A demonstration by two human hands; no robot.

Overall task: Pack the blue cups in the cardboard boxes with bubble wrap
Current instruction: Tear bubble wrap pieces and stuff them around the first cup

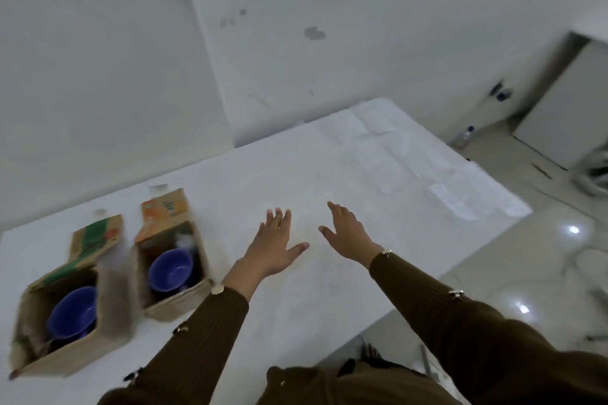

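Observation:
Two open cardboard boxes stand on the white table (329, 194) at the left. The nearer box (115, 299) with a green flap holds a blue cup (72, 311). The farther box (184, 301) with an orange flap holds another blue cup (169, 268). Clear bubble wrap pieces (411, 161) lie flat at the table's far right end. My left hand (273, 240) is spread palm down over the table just right of the orange-flap box, holding nothing. My right hand (345, 230) hovers beside it, fingers apart and empty. Both arms wear brown sleeves.
White walls meet in a corner behind the table. To the right, the table edge drops to a glossy tiled floor (526, 273) with a plastic bottle (462, 138) and a white panel (566, 108) leaning by the wall.

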